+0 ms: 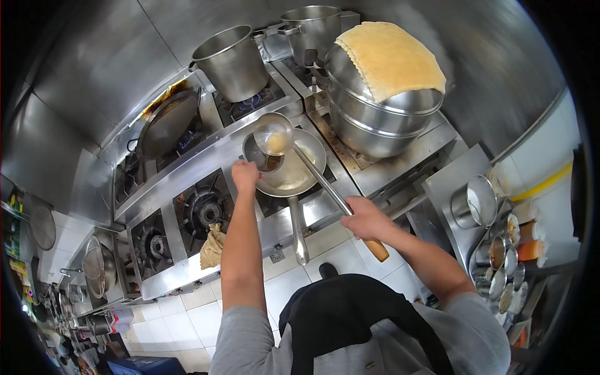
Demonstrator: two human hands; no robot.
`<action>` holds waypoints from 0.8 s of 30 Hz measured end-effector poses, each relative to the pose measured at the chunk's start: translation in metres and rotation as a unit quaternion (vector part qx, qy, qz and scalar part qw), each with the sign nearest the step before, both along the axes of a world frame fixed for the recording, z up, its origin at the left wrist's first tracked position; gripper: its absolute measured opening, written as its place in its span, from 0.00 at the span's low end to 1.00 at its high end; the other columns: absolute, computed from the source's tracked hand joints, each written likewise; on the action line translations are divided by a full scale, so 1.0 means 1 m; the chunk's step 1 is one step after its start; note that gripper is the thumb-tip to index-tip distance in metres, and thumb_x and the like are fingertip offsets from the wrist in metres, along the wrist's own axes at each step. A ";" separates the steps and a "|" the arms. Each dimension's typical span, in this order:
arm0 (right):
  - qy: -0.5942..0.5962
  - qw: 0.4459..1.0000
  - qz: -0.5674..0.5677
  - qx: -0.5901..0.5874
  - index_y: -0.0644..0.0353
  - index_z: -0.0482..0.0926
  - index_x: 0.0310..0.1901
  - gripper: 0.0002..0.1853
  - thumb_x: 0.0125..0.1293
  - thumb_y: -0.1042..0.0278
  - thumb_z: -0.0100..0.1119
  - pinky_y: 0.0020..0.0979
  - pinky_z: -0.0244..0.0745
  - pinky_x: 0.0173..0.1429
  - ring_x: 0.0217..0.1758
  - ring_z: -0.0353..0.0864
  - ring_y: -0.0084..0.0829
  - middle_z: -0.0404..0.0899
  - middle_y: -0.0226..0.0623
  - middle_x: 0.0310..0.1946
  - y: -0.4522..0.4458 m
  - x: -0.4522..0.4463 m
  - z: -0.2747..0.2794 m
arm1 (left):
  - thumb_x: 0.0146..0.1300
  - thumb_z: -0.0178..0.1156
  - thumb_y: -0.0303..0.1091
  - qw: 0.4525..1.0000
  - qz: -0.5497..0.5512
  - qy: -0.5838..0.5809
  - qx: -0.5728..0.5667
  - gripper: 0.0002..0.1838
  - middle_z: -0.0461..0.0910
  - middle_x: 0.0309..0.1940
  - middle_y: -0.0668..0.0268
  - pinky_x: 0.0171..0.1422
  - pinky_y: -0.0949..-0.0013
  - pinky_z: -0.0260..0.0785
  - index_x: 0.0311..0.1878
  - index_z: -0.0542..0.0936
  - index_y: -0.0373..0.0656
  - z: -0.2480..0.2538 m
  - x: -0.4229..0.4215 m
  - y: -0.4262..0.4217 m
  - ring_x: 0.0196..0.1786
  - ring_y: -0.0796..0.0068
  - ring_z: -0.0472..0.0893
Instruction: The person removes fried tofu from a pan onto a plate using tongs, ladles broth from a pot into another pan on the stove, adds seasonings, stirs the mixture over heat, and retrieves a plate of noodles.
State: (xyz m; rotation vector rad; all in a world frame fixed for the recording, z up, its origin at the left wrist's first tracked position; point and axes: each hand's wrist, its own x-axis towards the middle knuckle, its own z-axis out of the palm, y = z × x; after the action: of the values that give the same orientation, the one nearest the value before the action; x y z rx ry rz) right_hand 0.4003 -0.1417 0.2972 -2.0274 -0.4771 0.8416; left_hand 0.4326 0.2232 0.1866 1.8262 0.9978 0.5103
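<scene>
My right hand (365, 219) is closed round the long handle of a steel ladle (325, 182), near its wooden end. The ladle's round bowl, with something pale yellow in it, is over the far side of a frying pan (290, 180). My left hand (245, 175) is closed on the near-left edge of a small metal bowl (253, 152), which has some brown stuff in it. That bowl is over the left part of the pan, partly hidden by the ladle. The frying pan rests on the stove with its handle pointing towards me.
Behind stand a tall pot (231, 65) and another pot (312, 28). At the right is a large domed steamer (381, 119) with a yellowish cloth (394, 56) on top. A wok (169, 128) leans at the left. A crumpled rag (213, 247) hangs by the front burner (207, 212).
</scene>
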 end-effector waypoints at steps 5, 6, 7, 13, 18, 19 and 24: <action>-0.233 0.972 0.023 0.023 0.70 0.70 0.38 0.11 0.62 0.69 0.56 0.49 0.76 0.38 0.32 0.81 0.57 0.78 0.58 0.27 0.002 -0.002 -0.046 | 0.60 0.59 0.28 0.994 -0.019 -0.055 -0.097 0.13 0.79 0.16 0.58 0.29 0.62 0.76 0.21 0.72 0.36 -0.004 0.012 0.003 0.18 0.64 0.84; -0.213 0.977 0.023 0.001 0.70 0.70 0.39 0.12 0.62 0.69 0.56 0.51 0.75 0.42 0.35 0.80 0.61 0.78 0.60 0.29 0.003 -0.002 -0.046 | 0.60 0.59 0.28 0.994 -0.024 -0.053 -0.093 0.13 0.79 0.16 0.58 0.29 0.62 0.76 0.21 0.72 0.36 -0.003 0.012 0.004 0.18 0.64 0.84; -0.193 0.981 0.024 -0.020 0.70 0.69 0.40 0.12 0.62 0.69 0.56 0.53 0.74 0.45 0.38 0.78 0.64 0.78 0.62 0.30 0.003 -0.001 -0.046 | 0.60 0.59 0.28 0.997 -0.025 -0.025 -0.074 0.11 0.79 0.17 0.56 0.30 0.61 0.76 0.23 0.73 0.35 -0.001 0.011 0.006 0.18 0.62 0.83; -0.205 0.979 -0.007 -0.003 0.71 0.67 0.41 0.12 0.63 0.69 0.54 0.55 0.72 0.46 0.39 0.79 0.63 0.78 0.62 0.30 -0.017 -0.006 -0.040 | 0.57 0.59 0.24 0.961 -0.109 0.077 0.242 0.04 0.80 0.31 0.46 0.42 0.53 0.76 0.32 0.77 0.32 0.017 0.002 -0.005 0.32 0.48 0.84; -0.203 0.978 -0.047 -0.014 0.71 0.68 0.41 0.12 0.63 0.69 0.54 0.55 0.72 0.46 0.40 0.78 0.64 0.77 0.64 0.31 -0.044 -0.018 -0.038 | 0.57 0.59 0.23 0.899 -0.176 0.059 0.398 0.04 0.77 0.40 0.48 0.47 0.48 0.73 0.34 0.78 0.34 0.029 -0.004 -0.023 0.43 0.41 0.79; -0.181 0.982 -0.054 -0.025 0.71 0.68 0.41 0.13 0.63 0.69 0.54 0.55 0.72 0.47 0.40 0.78 0.64 0.77 0.64 0.31 -0.050 -0.021 -0.037 | 0.56 0.59 0.23 0.901 -0.170 0.040 0.397 0.03 0.76 0.38 0.48 0.46 0.47 0.72 0.33 0.78 0.34 0.029 -0.002 -0.024 0.41 0.41 0.78; -0.162 0.981 -0.069 -0.077 0.71 0.69 0.43 0.13 0.61 0.70 0.54 0.56 0.73 0.46 0.40 0.79 0.62 0.78 0.62 0.31 -0.065 -0.026 -0.040 | 0.55 0.58 0.22 0.890 -0.169 -0.013 0.424 0.02 0.75 0.37 0.49 0.45 0.46 0.71 0.31 0.77 0.34 0.027 0.010 -0.022 0.39 0.41 0.78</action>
State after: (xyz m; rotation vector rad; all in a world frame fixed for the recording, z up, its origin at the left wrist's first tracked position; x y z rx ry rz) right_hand 0.3747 -0.2072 0.2569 -2.3253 -0.4535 0.4768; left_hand 0.4429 0.2014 0.2139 2.6865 0.4093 0.8285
